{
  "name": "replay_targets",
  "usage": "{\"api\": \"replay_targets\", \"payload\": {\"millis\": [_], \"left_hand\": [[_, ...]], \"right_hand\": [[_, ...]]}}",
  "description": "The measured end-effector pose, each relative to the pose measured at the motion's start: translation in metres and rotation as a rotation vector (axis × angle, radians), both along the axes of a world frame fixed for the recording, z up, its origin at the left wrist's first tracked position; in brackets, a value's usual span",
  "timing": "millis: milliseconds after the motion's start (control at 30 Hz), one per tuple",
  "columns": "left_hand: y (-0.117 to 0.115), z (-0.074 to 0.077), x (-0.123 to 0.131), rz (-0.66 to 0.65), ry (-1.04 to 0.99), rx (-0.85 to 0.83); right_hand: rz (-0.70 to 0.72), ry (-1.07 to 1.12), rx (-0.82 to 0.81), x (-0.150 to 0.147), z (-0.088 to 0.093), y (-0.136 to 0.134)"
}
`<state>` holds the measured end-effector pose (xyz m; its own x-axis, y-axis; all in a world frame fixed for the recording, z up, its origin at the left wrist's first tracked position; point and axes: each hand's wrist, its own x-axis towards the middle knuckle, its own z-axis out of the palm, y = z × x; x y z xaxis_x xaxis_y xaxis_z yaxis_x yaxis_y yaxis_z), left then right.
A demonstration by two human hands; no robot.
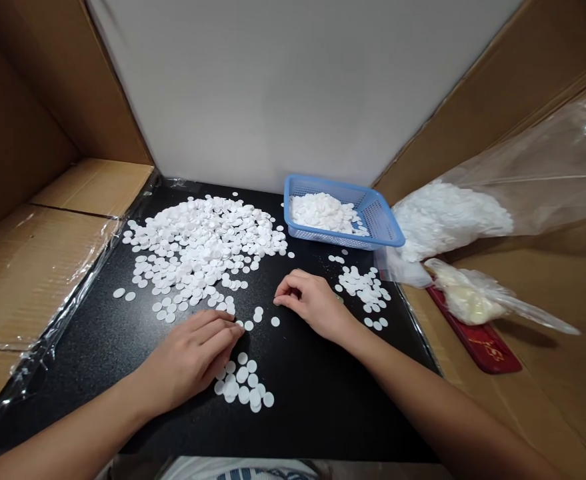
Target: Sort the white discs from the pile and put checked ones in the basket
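Note:
Small round white discs are spread on the black tabletop (pixel 313 420), most of them in a large heap (pixel 207 240) at the back left. My left hand (pixel 193 357) rests low over the table with its fingers bent together. Its fingertips are at a white disc (pixel 248 325), and its thumb is hidden underneath. Just right of a lone disc (pixel 275 321), my right hand (pixel 313 303) has thumb and fingers drawn into a pinch; anything between them is too small to make out. A small group of discs (pixel 243 383) lies in front, beside my left hand.
A blue plastic basket (pixel 387 230) holding white discs stands at the back right. Another scatter of discs (pixel 365 288) lies beyond my right wrist. Further right are a clear bag of white pieces (pixel 447 213), a smaller knotted bag (pixel 467 293) and a red case (pixel 495 350). Cardboard walls flank the table.

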<state>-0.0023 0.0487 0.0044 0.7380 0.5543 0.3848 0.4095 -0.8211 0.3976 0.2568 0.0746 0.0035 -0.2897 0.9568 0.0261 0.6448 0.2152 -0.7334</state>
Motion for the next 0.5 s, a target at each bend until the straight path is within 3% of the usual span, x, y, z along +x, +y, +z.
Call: {"api": "replay_targets", "payload": {"millis": [167, 300, 500], "left_hand": [[0.007, 0.006, -0.004, 0.188, -0.105, -0.243], [0.013, 0.010, -0.009, 0.345, -0.189, -0.321], [0.014, 0.003, -0.005, 0.277, -0.126, -0.227]], "right_hand": [[0.097, 0.014, -0.119, -0.002, 0.005, -0.012], [0.107, 0.008, -0.051, -0.005, 0.003, -0.014], [0.262, -0.028, 0.151, -0.010, -0.009, -0.009]]}}
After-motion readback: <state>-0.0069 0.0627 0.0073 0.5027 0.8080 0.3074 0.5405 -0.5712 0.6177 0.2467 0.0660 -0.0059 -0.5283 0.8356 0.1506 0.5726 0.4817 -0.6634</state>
